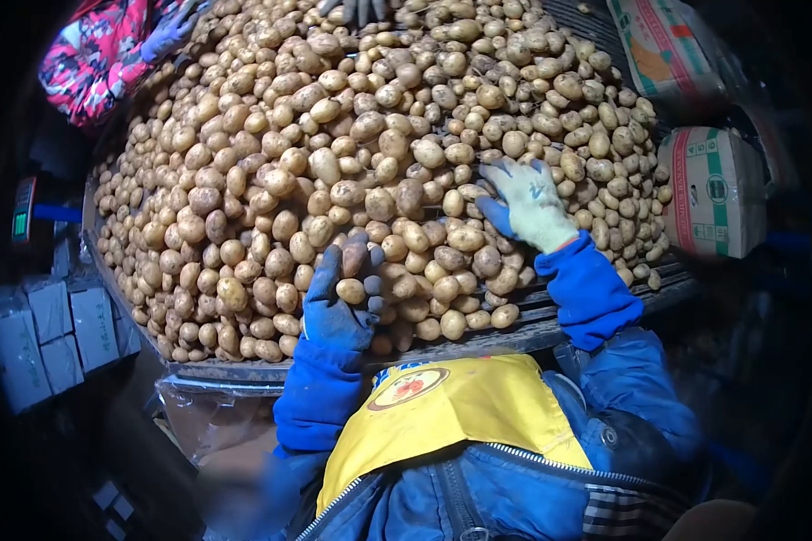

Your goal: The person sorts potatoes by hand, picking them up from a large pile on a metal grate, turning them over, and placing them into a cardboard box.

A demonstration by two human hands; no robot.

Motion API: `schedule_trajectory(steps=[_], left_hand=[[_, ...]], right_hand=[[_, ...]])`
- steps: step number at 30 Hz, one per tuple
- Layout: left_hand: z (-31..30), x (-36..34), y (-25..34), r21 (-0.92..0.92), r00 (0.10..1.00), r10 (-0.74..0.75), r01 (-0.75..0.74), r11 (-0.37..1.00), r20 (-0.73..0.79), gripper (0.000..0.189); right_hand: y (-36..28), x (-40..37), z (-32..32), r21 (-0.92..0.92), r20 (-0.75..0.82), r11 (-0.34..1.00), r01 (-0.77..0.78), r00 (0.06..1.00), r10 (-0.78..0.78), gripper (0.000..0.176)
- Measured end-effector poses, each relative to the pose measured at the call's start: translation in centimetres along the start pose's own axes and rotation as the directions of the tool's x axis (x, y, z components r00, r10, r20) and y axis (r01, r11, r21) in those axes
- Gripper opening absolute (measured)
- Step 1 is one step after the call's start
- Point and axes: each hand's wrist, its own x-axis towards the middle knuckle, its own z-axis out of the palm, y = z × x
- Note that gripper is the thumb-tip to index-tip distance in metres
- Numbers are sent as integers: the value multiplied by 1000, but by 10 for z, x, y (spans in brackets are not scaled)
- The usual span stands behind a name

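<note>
A wide heap of potatoes (320,167), many with soil on their skins, covers a dark slatted sorting table. My left hand (338,316), in a dark blue glove, is at the near edge of the heap. It is turned palm up, its fingers curled around a small potato (351,291); another potato is partly hidden by the fingers. Farther right, my right hand (528,203), in a pale green glove with blue fingertips, lies palm down on the heap. Its fingers are spread over several potatoes, and what is under the palm is hidden.
Printed cardboard boxes (717,194) stand at the right. A co-worker's patterned sleeve (95,59) and gloved hand (167,36) are at upper left; another gloved hand (359,9) is at the top. White packages (50,329), a lit display (23,212) and a plastic-lined carton (212,424) are left.
</note>
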Motion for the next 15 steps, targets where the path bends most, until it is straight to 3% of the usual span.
schedule_trajectory(steps=[2, 5, 7, 10, 11, 15], left_hand=[[3, 1, 1, 25, 1000, -19, 19, 999, 2, 51], [4, 5, 3, 56, 999, -39, 39, 998, 6, 51], [9, 4, 4, 73, 999, -41, 40, 997, 17, 51], [13, 3, 4, 95, 998, -60, 61, 994, -13, 52], [14, 3, 4, 90, 998, -67, 68, 994, -10, 52], [20, 2, 4, 106, 998, -56, 58, 993, -25, 53]], right_hand=[[-1, -14, 5, -49, -35, 999, 0, 999, -2, 43], [-11, -32, -11, 56, 73, 998, -28, 997, 24, 42], [-17, -38, -30, 11, 100, 999, -30, 995, 28, 39], [-3, -34, -51, 318, 315, 909, -270, 934, 167, 35], [11, -34, -40, 380, 159, 896, -229, 971, 181, 35], [41, 16, -15, 188, -102, 947, -260, 954, 282, 41]])
